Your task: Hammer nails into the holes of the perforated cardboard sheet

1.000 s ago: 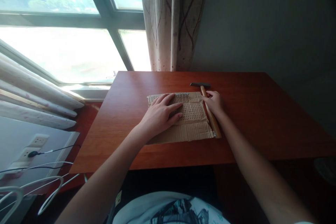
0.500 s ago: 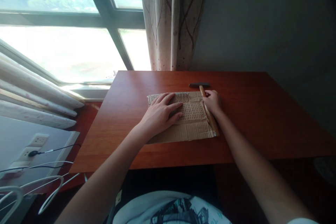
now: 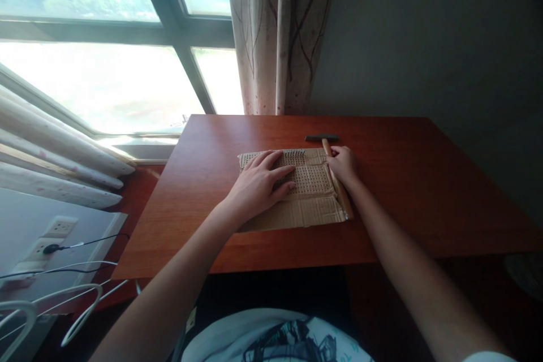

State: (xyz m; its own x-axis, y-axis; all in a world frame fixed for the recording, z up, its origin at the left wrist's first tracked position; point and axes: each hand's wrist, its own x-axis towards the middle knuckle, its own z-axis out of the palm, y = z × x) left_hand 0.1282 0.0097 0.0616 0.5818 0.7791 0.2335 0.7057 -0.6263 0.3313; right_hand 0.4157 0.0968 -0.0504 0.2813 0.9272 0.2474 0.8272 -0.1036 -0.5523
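A flat piece of brown cardboard (image 3: pixel 311 209) lies on the red-brown wooden table (image 3: pixel 407 181); its far half is covered with rows of small holes or nails. My left hand (image 3: pixel 258 184) rests flat on the cardboard's left part, fingers stretched out. A hammer (image 3: pixel 323 138) with a dark metal head and a wooden handle lies along the cardboard's right edge, head pointing away from me. My right hand (image 3: pixel 344 164) lies over the handle just below the head, fingers curled on it.
A patterned curtain (image 3: pixel 280 34) hangs behind the table beside a large window (image 3: pixel 106 51). To the left stand a white wall socket with a black plug (image 3: pixel 51 248), white cables and rolled light fabric (image 3: pixel 55 169). A dark wall is at the right.
The hammer and my right hand have shifted slightly left, closer against the cardboard's edge. My left hand has stayed flat on the cardboard.
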